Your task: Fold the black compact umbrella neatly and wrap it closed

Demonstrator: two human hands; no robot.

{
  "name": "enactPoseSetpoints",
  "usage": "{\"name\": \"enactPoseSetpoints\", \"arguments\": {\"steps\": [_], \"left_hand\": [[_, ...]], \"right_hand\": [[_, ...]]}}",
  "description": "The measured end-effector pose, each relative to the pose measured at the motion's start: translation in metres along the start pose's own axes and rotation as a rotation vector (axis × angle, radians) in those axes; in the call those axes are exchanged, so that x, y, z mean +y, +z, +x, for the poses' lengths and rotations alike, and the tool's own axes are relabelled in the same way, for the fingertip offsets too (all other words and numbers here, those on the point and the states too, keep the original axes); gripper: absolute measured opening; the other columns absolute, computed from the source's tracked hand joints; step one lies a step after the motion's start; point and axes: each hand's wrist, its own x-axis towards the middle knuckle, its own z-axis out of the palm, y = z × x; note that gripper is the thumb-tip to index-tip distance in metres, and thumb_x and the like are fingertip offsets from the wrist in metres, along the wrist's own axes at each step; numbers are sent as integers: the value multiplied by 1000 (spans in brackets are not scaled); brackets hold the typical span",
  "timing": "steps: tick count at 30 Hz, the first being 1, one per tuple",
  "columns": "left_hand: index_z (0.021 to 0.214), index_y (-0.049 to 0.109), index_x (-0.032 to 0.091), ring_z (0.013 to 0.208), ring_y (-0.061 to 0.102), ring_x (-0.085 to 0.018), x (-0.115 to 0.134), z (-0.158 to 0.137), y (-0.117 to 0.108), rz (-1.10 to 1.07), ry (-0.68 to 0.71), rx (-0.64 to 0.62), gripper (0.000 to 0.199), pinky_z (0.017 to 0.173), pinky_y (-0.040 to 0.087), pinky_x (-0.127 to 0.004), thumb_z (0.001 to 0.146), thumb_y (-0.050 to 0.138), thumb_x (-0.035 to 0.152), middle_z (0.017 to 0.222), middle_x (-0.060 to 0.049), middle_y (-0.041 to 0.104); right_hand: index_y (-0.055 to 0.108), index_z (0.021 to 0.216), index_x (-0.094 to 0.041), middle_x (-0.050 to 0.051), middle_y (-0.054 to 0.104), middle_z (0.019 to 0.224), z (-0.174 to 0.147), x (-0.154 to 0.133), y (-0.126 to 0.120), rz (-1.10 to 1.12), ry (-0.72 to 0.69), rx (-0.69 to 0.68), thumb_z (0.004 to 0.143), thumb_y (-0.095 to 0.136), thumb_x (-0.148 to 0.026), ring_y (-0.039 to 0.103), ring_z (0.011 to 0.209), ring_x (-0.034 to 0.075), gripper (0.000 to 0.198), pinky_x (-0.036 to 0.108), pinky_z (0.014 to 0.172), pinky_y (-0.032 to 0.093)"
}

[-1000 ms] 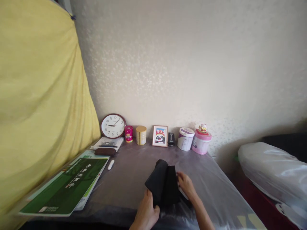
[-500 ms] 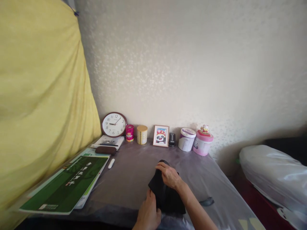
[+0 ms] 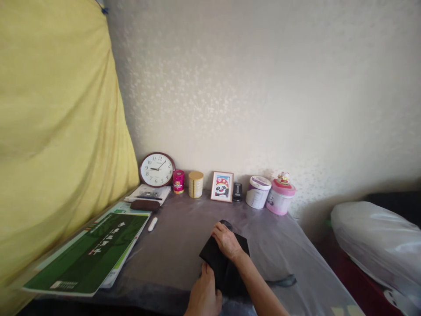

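Both hands are on a black, cloth-like folded item (image 3: 226, 267) at the front of the table, with flat panels and angular edges. A dark rounded end (image 3: 226, 224) pokes out beyond my right hand (image 3: 226, 240), whose fingers curl over the item's upper part. Lower down, my left hand (image 3: 206, 287) grips its left edge, thumb and fingers closed. The item's underside and what lies beneath my right palm are hidden. To the right of my right forearm, a dark grey strip of fabric (image 3: 284, 280) lies on the table.
Along the wall stand a clock (image 3: 158, 169), a pink can (image 3: 178, 182), a yellow-lidded can (image 3: 196, 185), a panda picture frame (image 3: 222, 187) and two tubs (image 3: 258, 193). Green books (image 3: 88, 254), a brown case (image 3: 145, 205) and a white stick-like object (image 3: 152, 224) lie left.
My right hand has shifted slightly left and down over the black item. A corner of the item now shows more widely to the right of that hand.
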Motion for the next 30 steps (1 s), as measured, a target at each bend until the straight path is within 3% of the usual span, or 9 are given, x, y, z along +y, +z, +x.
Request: {"name": "enactPoseSetpoints", "arguments": {"steps": [5,10,14,17,20,24,30], "left_hand": [[135,25,4,113,52,-25,-2,1,-3,19,9,-14,68,94,38,-29,70,47,9,140,-21,32],[135,24,3,113,52,-30,-24,0,0,20,56,-26,69,92,42,-37,72,47,13,138,-24,35],[128,40,9,124,40,-34,-35,1,1,-2,125,169,61,100,36,-42,70,53,22,135,-21,41],[125,45,15,131,30,-33,-25,4,-4,62,225,220,60,107,27,-46,67,56,21,144,-15,30],[131,40,17,136,15,-33,-12,6,-10,125,234,194,70,111,16,-50,62,58,18,150,-11,12],[137,29,20,137,3,-31,-12,8,-8,144,276,183,81,112,9,-52,62,59,19,150,-8,4],[140,17,14,136,15,-28,-34,21,21,78,305,139,79,109,25,-48,68,47,13,149,-13,13]], "right_hand": [[62,87,-22,4,58,98,-4,-2,21,-5,76,6,88,46,-15,55,89,15,17,25,82,45],[60,89,-22,3,59,96,-2,-6,24,-40,109,3,88,47,-18,55,88,16,14,26,79,45],[59,87,-22,3,60,92,-1,-8,24,-54,93,2,90,44,-21,55,85,16,15,26,76,43],[59,84,-21,2,61,88,0,-8,24,-60,68,-12,91,44,-23,55,83,16,17,27,76,42],[58,80,-20,1,62,84,-1,-7,24,-62,51,-18,91,43,-24,55,82,16,19,27,76,40],[58,78,-21,1,62,81,0,-4,30,-66,54,0,91,45,-26,54,80,16,19,26,71,39],[59,78,-20,2,63,79,2,-5,32,-58,61,24,91,44,-26,55,80,16,20,27,73,39]]}}
